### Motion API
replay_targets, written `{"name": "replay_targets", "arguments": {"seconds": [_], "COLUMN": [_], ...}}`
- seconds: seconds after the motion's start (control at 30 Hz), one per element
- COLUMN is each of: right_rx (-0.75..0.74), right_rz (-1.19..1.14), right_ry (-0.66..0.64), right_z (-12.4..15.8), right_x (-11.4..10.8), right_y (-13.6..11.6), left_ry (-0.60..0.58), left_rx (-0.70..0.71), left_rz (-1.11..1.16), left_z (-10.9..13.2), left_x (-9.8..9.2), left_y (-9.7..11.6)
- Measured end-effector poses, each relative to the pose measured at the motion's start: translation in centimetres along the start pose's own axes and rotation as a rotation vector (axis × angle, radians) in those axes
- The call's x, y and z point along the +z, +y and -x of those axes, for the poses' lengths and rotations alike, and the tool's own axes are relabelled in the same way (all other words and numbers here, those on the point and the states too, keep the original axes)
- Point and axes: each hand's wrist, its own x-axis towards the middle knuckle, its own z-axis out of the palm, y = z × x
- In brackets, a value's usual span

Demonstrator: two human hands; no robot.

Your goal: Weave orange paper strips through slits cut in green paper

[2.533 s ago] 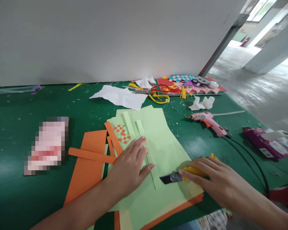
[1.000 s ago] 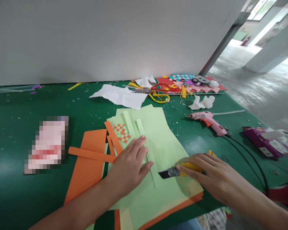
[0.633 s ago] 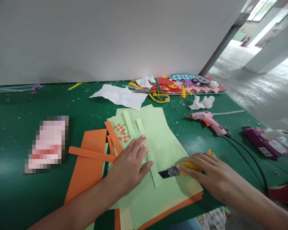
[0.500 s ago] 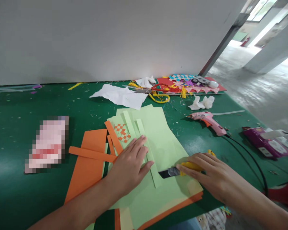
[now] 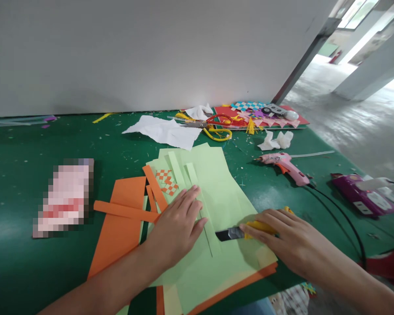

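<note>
My left hand lies flat with fingers stretched over the light green paper, pressing on a narrow green strip. A thin dark line runs along that strip's lower left edge. My right hand grips a yellow utility knife. Its wide dark blade points left, just right of the strip; whether the tip touches the paper I cannot tell. Beside my left fingertips are other green strips, small orange-and-green woven pieces and orange strips. An orange sheet lies partly under my left forearm.
Scissors and torn white paper lie at the back, near a red board with decorations. To the right are a pink glue gun with its cord and a purple box. A blurred pink object lies left.
The knife and my right hand have shifted slightly left and up. My left thumb has drawn in a little, and the strip under it now lies flatter.
</note>
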Motion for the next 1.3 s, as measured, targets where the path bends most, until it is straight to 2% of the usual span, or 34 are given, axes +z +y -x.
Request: {"name": "replay_targets", "arguments": {"seconds": [0.47, 0.83, 1.3], "right_rx": [-0.054, -0.015, 0.064], "right_rz": [0.066, 0.093, 0.163], "right_ry": [0.053, 0.019, 0.088], "right_z": [-2.2, -3.8, -5.2], "right_x": [0.4, 1.0, 1.1], "right_y": [0.1, -0.6, -2.0], "left_ry": [-0.003, 0.001, 0.018], "left_rx": [-0.002, -0.01, -0.003], "left_rz": [-0.015, -0.01, -0.003], "left_z": [-0.2, -0.1, -0.1], "left_x": [0.2, 0.1, 0.2], "left_y": [0.0, 0.1, 0.0]}}
